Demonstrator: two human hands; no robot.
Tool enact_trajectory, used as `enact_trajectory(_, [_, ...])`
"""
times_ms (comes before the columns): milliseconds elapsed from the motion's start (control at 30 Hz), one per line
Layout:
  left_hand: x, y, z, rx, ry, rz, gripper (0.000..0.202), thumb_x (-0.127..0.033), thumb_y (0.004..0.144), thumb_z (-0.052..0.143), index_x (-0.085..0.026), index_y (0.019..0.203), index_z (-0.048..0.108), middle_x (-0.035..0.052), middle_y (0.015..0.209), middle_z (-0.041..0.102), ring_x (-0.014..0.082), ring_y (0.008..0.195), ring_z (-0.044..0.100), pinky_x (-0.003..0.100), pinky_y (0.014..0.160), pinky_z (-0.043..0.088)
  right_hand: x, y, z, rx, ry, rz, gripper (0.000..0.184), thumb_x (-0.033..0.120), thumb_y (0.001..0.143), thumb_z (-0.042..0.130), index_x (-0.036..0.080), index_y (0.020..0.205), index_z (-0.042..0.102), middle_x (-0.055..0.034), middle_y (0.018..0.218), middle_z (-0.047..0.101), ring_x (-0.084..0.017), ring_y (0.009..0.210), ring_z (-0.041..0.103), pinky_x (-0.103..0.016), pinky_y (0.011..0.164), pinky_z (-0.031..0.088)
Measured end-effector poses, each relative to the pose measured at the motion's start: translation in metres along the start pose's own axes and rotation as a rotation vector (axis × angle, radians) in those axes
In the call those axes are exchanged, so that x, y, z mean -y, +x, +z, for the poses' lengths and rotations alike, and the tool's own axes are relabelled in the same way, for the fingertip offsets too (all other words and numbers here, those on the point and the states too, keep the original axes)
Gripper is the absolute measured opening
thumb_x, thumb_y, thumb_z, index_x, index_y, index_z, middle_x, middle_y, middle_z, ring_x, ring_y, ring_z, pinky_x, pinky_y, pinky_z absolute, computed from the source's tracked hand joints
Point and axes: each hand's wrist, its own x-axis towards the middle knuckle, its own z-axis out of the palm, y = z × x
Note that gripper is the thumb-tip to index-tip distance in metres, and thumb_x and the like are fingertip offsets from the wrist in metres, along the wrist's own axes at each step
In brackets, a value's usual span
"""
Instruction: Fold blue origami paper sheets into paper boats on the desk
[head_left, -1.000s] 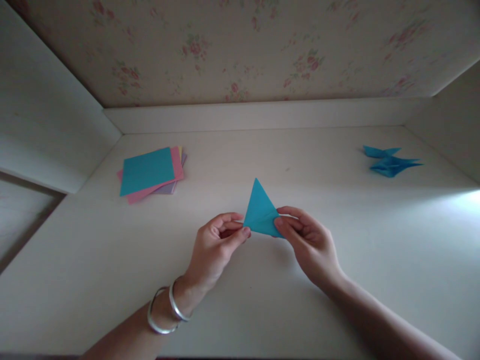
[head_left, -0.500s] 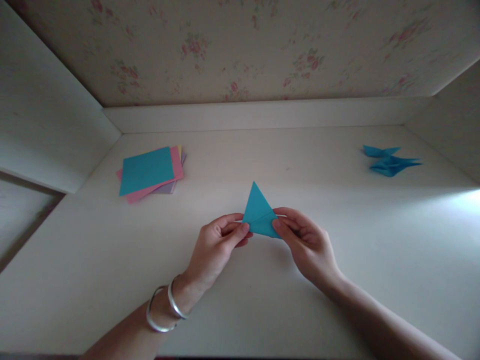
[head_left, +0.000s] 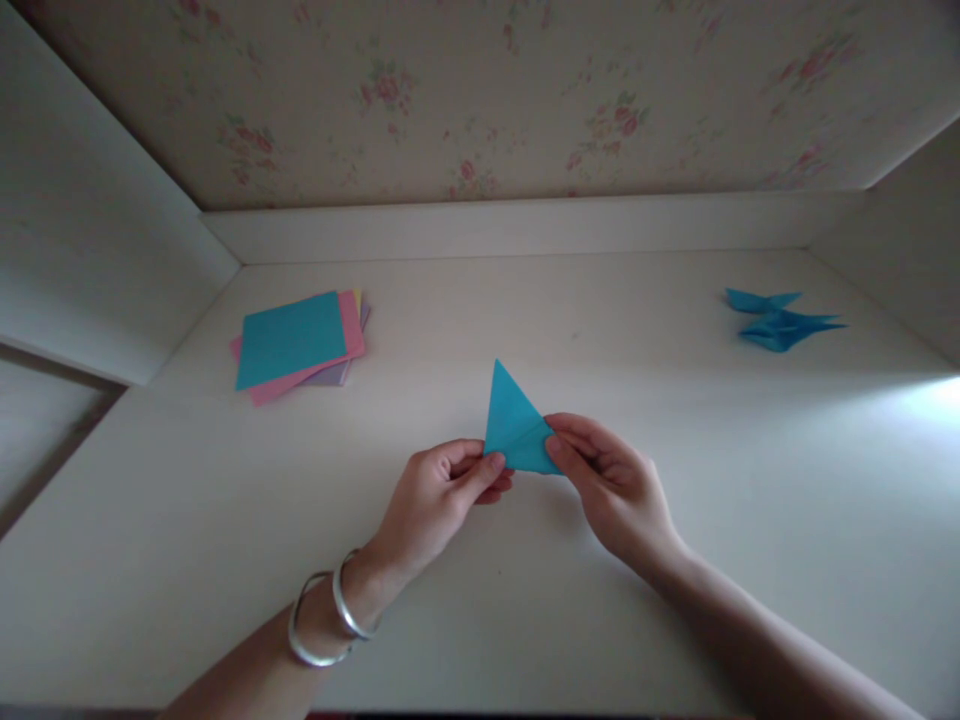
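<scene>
A blue sheet of origami paper [head_left: 516,424], folded into a triangle, is held between my two hands just above the white tabletop. A crease line runs across its lower part, and its tip points up and slightly left. My left hand [head_left: 444,492] pinches the lower left corner, thumb on top and fingers underneath. On the right edge, my right hand [head_left: 611,482] grips the paper with the thumb in front and the fingers behind, covering that corner. Two silver bangles [head_left: 324,618] circle my left wrist.
A stack of coloured paper [head_left: 292,342], blue on top of pink, purple and yellow, lies at the back left of the table [head_left: 465,620]. Folded blue paper figures [head_left: 784,328] rest at the back right. Behind stands a floral-papered wall [head_left: 517,100] with a white ledge [head_left: 525,230].
The triangle has tilted a little, its tip shifting left. My left thumb has slid slightly right along the lower edge. My right hand has barely moved.
</scene>
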Motion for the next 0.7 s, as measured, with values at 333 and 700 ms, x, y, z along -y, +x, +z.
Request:
enact_trajectory(333, [-0.0011, -0.0073, 0.0006, -0.048, 0.251, 0.119, 0.029, -0.043, 0.091, 0.065, -0.02, 0.077, 0.076, 0.0053, 0.074, 0.077, 0.0187, 0.066, 0.073, 0.024, 0.06, 0.057, -0.0025, 0.0003, -0.0002, 0.029, -0.003, 0.01, 0.027, 0.04, 0.089, 0.067, 0.02, 0.107, 0.071, -0.0058, 0.094, 0.078, -0.019, 0.082, 0.072, -0.026, 0.068, 0.056])
enact_trajectory(700, [-0.0059, -0.008, 0.0051, -0.047, 0.009, 0.047, 0.03, -0.043, 0.087, 0.07, -0.016, 0.076, 0.075, 0.0079, 0.073, 0.078, 0.0183, 0.065, 0.073, 0.026, 0.059, 0.059, -0.0026, -0.0015, -0.001, 0.108, 0.347, 0.084, 0.041, 0.045, 0.084, 0.075, 0.024, 0.118, 0.063, -0.006, 0.098, 0.077, -0.02, 0.083, 0.072, -0.034, 0.078, 0.06])
